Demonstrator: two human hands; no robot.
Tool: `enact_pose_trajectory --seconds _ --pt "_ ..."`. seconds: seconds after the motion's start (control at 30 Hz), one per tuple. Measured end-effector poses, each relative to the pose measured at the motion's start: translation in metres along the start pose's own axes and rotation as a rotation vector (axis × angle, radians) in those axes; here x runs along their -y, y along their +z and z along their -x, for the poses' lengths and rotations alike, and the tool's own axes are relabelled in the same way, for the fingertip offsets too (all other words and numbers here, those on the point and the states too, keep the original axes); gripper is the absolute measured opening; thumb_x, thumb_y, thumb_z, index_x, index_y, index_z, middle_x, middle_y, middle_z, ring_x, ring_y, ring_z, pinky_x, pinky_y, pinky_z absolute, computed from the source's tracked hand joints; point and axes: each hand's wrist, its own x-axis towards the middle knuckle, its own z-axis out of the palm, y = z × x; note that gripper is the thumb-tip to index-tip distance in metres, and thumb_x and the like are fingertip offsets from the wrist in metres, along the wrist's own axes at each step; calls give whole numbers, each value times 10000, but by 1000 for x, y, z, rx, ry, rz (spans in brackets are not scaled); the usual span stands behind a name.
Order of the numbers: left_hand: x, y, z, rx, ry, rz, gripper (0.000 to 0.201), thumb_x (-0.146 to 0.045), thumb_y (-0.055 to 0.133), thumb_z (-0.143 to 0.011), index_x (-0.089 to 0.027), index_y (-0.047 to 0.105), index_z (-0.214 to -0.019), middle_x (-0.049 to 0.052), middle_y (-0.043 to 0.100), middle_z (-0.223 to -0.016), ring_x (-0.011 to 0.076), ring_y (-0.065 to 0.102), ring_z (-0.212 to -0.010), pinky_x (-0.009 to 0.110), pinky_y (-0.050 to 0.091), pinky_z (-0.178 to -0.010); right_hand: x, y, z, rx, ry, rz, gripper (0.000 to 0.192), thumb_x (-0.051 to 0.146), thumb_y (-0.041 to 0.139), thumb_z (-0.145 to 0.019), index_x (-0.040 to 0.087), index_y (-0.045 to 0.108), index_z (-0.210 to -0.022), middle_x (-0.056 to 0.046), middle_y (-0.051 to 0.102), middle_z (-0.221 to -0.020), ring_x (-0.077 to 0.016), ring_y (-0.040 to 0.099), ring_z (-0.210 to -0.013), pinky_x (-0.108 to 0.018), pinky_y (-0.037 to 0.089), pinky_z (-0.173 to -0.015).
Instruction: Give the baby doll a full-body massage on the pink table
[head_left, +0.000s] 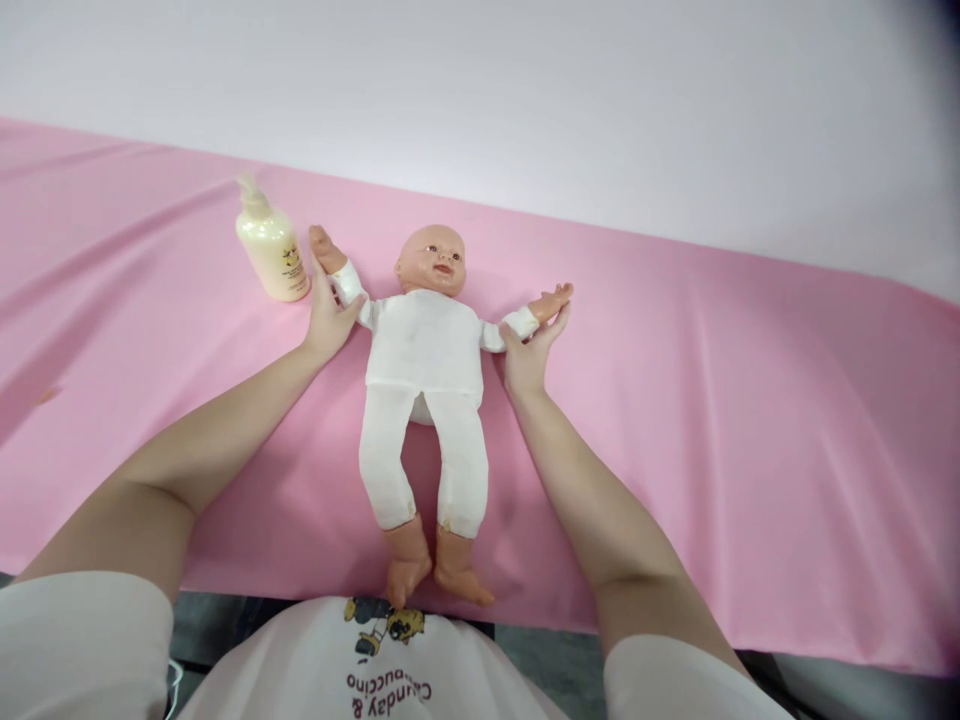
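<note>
Nearest the camera, the bare plastic feet of a baby doll in white cloth shirt and trousers [424,380] reach the front edge of the worktop, which is draped in a smooth pink cloth [750,400]. The doll lies on its back, its long axis running from the feet at the near edge to the bald head at the far end, tilted a little so that the head sits slightly right of the feet. The face turns upward. Its legs are slightly spread, and both arms stretch out sideways and somewhat away from the camera.

The left hand [328,318] lies against the doll's sleeve on that side; the thumb and fingers [321,285] are loosely curled around the forearm, the doll's small hand sticking out just beyond the fingertips. The right hand [529,350] cups the other arm from below, its fingers [553,322] stretched along the wrist under the doll's palm, the thumb on the cuff. Neither hold looks tight.

Just beyond the left fingers, near but not touching, stands an upright cream pump bottle of lotion [272,250]. Behind the cloth rises a plain pale wall [525,90].
</note>
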Motion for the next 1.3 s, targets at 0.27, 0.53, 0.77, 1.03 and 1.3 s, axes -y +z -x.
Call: enact_pose_trajectory --seconds 0.27,0.53,0.77,1.03,1.3 --pt "-13 2 6 -59 84 -192 806 -587 556 -941 -279 221 -1606 165 414 -1428 330 411 -1356 541 350 -1171 42 -1 8 102 -149 135 753 333 460 -969 326 38 -1592 -102 220 -1642 -265 241 -1568 -617 257 -1252" --pt "-34 4 7 167 191 -338 533 -171 407 -963 -245 516 -1479 122 563 -1298 268 484 -1225 485 380 -1088 44 0 9 285 -320 262 616 65 396 -884 333 524 -1424 -68 533 -1424 -250 482 -1362 -545 399 -1186" --pt "-42 6 7 211 225 -398 582 -61 393 -909 -269 607 -1409 115 602 -1278 276 483 -1172 473 399 -1024 46 3 7 349 -425 331 653 6 392 -858 365 610 -1359 -57 638 -1296 -249 559 -1214 -510 461 -1072" --pt "-45 8 4 196 293 -448 549 -78 382 -936 -286 645 -1372 115 644 -1237 281 512 -1118 500 406 -1013 51 4 5 391 -420 352 660 -4 389 -848 358 631 -1343 -53 669 -1232 -247 563 -1177 -506 457 -1053" --pt "-41 7 8 196 184 -311 547 -132 398 -929 -197 536 -1454 137 594 -1383 297 500 -1276 519 387 -1118 42 2 9 337 -235 216 624 76 404 -876 327 527 -1434 -69 606 -1354 -245 533 -1300 -537 409 -1170"
